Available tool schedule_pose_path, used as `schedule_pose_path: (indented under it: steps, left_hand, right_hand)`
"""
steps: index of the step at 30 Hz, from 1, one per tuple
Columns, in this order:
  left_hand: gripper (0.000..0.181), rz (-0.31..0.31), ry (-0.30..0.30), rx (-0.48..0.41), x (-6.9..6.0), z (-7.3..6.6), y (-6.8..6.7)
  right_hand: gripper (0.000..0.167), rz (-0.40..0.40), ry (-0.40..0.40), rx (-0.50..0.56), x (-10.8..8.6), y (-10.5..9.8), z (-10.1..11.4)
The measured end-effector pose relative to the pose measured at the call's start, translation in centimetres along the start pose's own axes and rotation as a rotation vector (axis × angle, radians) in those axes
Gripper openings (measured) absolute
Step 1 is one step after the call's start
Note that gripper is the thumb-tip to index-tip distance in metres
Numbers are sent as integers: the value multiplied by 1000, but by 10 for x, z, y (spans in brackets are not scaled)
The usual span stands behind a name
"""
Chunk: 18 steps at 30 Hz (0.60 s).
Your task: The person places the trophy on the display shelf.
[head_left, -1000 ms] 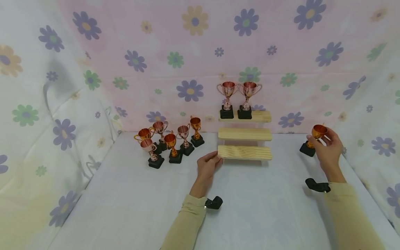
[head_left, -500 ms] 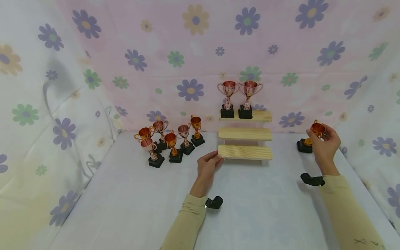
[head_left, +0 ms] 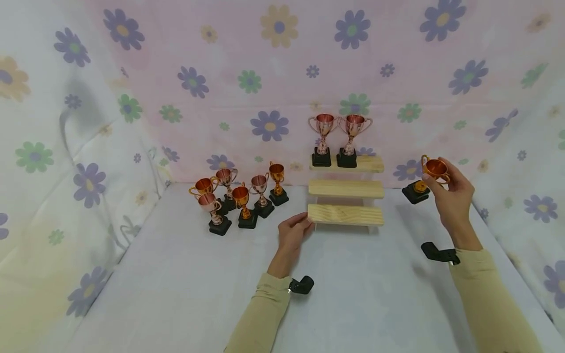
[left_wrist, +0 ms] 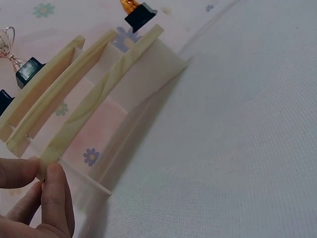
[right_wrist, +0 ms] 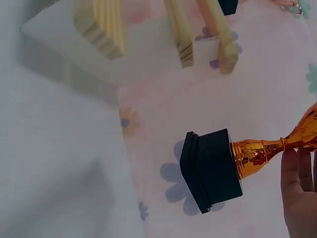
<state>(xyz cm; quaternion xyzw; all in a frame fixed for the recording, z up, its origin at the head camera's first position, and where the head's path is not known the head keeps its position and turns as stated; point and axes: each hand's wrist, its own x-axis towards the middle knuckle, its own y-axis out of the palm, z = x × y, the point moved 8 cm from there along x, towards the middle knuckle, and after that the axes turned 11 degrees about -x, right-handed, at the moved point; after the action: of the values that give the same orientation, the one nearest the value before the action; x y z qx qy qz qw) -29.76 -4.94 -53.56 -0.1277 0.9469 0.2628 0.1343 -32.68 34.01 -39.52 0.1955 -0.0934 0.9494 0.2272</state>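
Observation:
My left hand (head_left: 292, 240) pinches the left end of the lowest plank on a three-step wooden stand (head_left: 346, 214); in the left wrist view, thumb and fingers grip that plank end. To the right of the stand, my right hand (head_left: 454, 201) holds a gold trophy cup (head_left: 436, 169) by its cup, raised off the table and tilted. Its black base (right_wrist: 210, 168) points toward the stand in the right wrist view. Two rose-gold trophy cups, one on the left (head_left: 324, 128) and one beside it (head_left: 354, 128), stand upright on the top step.
Left of the stand, several gold and rose-gold trophies (head_left: 241, 198) stand grouped on the white-covered table (head_left: 198, 289). A flowered cloth (head_left: 212, 49) hangs behind and along both sides.
My right hand has lifted the gold trophy off the table and carried it left, toward the stand, tilting it. My left hand keeps its grip on the plank.

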Motion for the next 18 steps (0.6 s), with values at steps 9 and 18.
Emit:
schedule_pose_path:
  steps: [9, 18]
  left_hand:
    - [29, 1, -6, 2, 0, -2, -2]
    - [30, 15, 20, -7, 0, -2, 1]
  right_hand:
    - [45, 108, -91, 6, -1, 35, 54]
    - [43, 206, -177, 90, 10, 63, 84]
